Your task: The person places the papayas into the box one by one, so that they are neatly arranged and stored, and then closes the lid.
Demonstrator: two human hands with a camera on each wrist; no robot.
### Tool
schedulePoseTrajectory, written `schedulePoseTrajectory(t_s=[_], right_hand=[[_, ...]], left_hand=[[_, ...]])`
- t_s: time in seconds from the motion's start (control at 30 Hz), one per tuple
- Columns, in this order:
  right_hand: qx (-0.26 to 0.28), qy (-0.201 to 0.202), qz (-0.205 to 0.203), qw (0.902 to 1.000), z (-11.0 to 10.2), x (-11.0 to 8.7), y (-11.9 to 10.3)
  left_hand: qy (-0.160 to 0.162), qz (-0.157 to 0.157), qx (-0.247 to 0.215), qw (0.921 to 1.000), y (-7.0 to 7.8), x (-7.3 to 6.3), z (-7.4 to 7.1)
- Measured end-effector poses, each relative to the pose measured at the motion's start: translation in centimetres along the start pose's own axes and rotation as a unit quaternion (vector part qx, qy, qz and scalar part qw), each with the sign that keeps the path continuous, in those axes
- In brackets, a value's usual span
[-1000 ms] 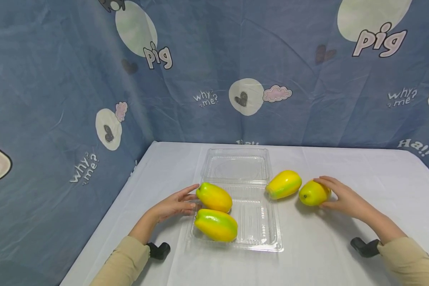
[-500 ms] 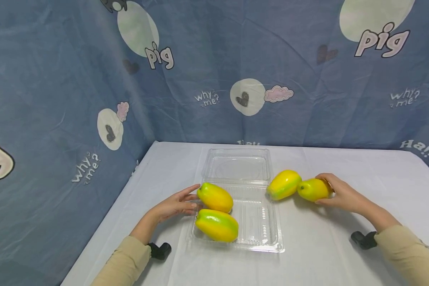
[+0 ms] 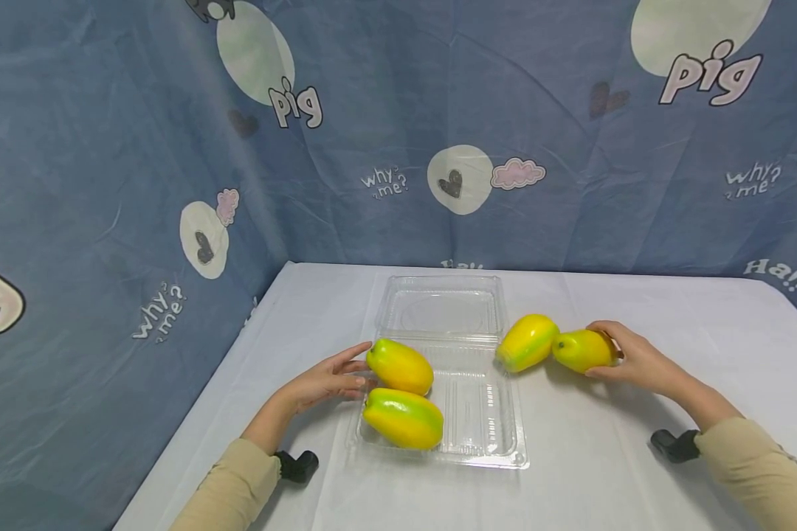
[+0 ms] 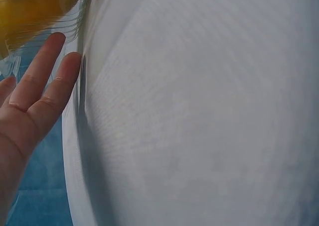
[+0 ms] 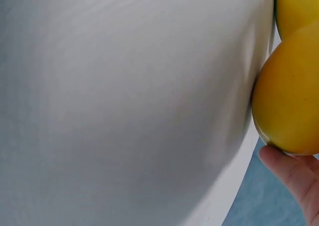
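Across a white cloth-covered table [image 3: 571,479], one bare hand grips fruit while the other rests at a plastic container

The bare right hand [image 3: 634,361] holds a glossy, oblong yellow-green fruit [image 3: 581,352], thumb nearer the body and fingers on the far side. Such opposed contact probably suits a smooth, rounded skin that could roll from a one-sided push. Whether the cloth bears any of its weight, I cannot tell.

Its tip meets a second oblong yellow-green fruit [image 3: 529,341], which lies aslant with its lower end at the container's right rim; whether it rests on that rim is unclear.

Two more fruits, a far glossy yellow-green one [image 3: 401,368] and a near glossy yellow-green one [image 3: 405,420], lie side by side in the left half of the clear, ribbed plastic base [image 3: 471,420]. Touching, they likely brace each other against rolling.

The clear plastic lid [image 3: 438,306] lies folded back beyond the base, leaving its top uncovered.

The bare left hand [image 3: 319,385] grasps nothing: its fingers spread apart beside the base's left wall, perhaps steadying this light shell.
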State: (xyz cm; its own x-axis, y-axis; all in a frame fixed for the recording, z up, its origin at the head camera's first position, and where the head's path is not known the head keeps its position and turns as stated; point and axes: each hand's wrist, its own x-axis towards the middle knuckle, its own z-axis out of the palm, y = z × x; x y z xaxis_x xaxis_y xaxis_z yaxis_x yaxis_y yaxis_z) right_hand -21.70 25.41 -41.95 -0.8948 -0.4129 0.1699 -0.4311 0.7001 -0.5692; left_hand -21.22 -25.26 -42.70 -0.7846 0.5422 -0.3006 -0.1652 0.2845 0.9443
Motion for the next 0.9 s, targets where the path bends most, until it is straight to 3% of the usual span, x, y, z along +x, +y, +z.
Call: schedulePoseTrajectory(t_s=[0.4,0.9], right_hand=[[0.014,0.020,0.054,0.9982,-0.3,-0.6,-0.8],[0.000,0.051,0.082,0.9954,-1.2,0.1,-3.5]], left_hand=[[0.009,-0.003,0.004,0.9999,-0.1,0.0,0.1],[0.003,0.000,0.000,1.0000,0.0,-0.1,0.0]])
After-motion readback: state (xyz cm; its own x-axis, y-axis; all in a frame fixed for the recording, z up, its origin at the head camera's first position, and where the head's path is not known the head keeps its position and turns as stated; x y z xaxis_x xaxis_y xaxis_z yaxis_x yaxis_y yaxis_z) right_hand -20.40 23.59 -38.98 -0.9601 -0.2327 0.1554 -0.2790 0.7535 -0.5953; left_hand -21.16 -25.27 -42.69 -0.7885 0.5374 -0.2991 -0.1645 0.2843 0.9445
